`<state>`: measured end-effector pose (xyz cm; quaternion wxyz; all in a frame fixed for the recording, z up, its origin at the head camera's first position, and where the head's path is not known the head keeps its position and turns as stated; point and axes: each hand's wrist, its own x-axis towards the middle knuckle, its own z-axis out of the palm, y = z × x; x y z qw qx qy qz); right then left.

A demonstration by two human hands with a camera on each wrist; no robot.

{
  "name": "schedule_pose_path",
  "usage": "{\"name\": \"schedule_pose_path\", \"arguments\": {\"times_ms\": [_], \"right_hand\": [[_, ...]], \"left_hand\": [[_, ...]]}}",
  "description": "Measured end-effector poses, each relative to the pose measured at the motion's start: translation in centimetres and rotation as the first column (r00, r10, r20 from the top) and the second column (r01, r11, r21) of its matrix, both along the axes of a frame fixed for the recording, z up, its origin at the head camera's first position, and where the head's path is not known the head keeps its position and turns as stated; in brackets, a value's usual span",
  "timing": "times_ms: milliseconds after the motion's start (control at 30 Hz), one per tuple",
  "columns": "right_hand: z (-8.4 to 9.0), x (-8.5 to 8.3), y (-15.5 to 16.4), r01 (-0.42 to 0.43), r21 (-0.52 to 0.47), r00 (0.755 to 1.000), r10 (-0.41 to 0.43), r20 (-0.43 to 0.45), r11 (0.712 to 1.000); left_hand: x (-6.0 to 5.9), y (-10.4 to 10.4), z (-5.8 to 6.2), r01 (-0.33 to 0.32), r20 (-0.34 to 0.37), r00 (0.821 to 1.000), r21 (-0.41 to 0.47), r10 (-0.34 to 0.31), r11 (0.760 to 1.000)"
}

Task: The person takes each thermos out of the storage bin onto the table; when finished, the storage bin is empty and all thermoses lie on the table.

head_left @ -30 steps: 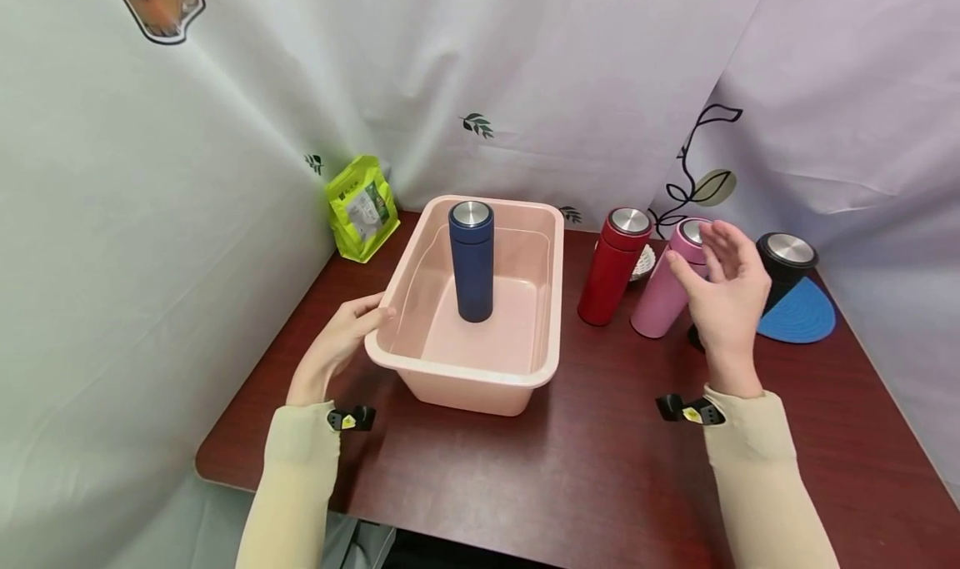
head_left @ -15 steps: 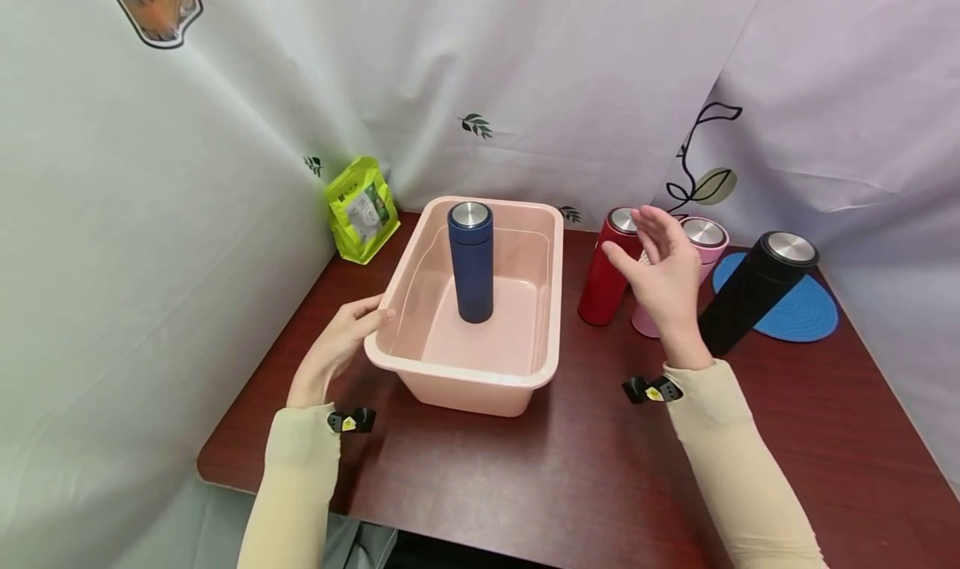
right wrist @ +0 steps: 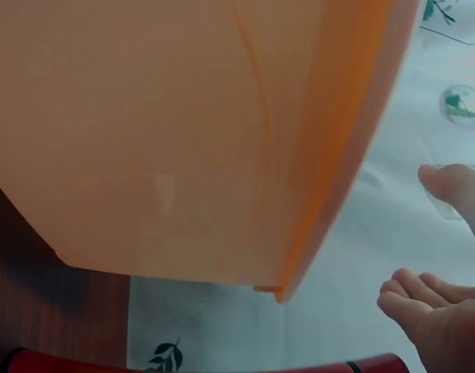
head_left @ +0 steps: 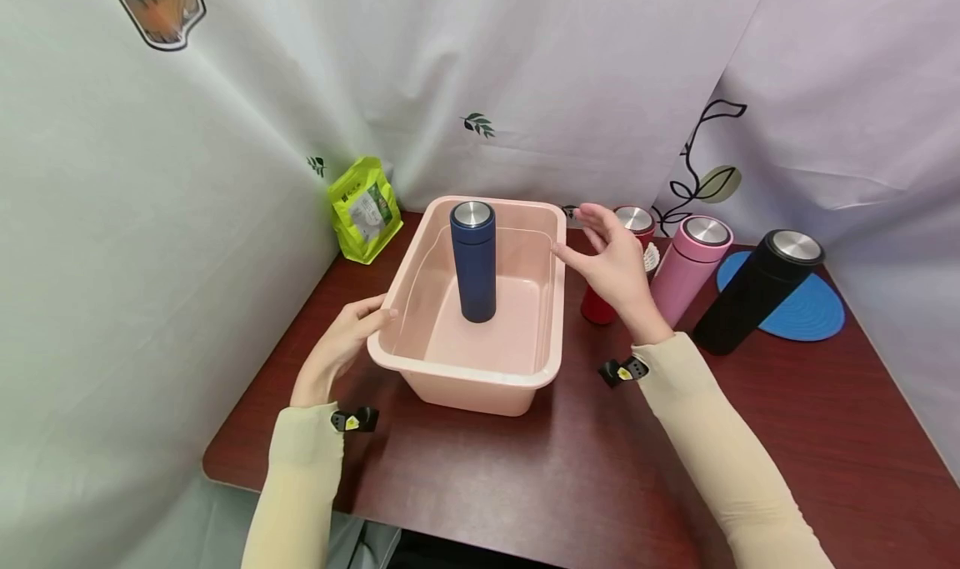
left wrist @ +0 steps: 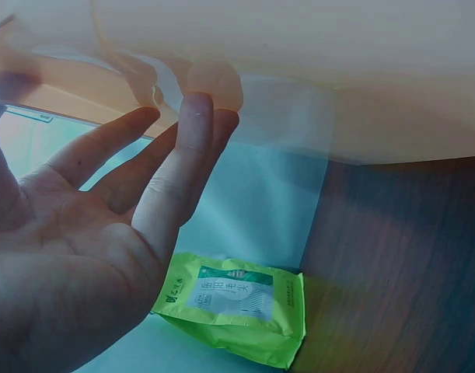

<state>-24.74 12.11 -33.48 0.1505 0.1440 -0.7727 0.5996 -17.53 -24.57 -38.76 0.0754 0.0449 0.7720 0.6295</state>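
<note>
A pink plastic basin [head_left: 480,394] stands on the table, with a dark blue thermos bottle [head_left: 475,273] upright inside it. My left hand [head_left: 341,344] holds the basin's left rim, thumb over the edge and fingertips against the outer wall, as the left wrist view shows. My right hand [head_left: 615,269] is beside the basin's right rim, thumb and fingers spread apart with nothing between them. Partly behind that hand, a red thermos bottle [head_left: 598,306] stands on the table. In the right wrist view the basin's outer wall [right wrist: 167,155] fills much of the picture.
To the right are a pink thermos bottle [head_left: 686,273] and a black thermos bottle [head_left: 757,294], near a round blue mat [head_left: 810,311]. A small white woven thing [head_left: 651,257] shows behind the bottles. A green packet [head_left: 365,211] stands back left. Cloth walls [head_left: 600,77] border the table.
My right hand has moved left from in front of the pink bottle, past the red one, to the basin's right rim. My left hand and the basin stay in place.
</note>
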Motion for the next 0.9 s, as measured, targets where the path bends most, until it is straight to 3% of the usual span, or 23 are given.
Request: {"name": "schedule_pose_path", "arguments": {"times_ms": [233, 567, 767, 900], "right_hand": [[-0.2, -1.5, -1.5, -0.062, 0.161, 0.998, 0.058, 0.029, 0.985], [0.1, -3.6, -3.2, -0.167, 0.378, 0.983, 0.122, 0.139, 0.91], [0.3, -4.3, -4.4, -0.261, 0.416, 0.955, 0.171, 0.24, 0.871], [0.3, -4.6, -5.0, -0.305, 0.422, 0.944, 0.212, 0.254, 0.854]], "left_hand": [[-0.1, 0.0, -0.1, -0.004, -0.015, 1.0, 0.007, 0.005, 1.0], [-0.1, -0.1, -0.2, 0.007, -0.005, 1.0, 0.021, -0.007, 1.0], [0.0, -0.1, -0.2, 0.008, 0.003, 1.0, 0.017, -0.008, 1.0], [0.0, 0.0, -0.1, 0.009, -0.001, 1.0, 0.016, -0.009, 1.0]]}}
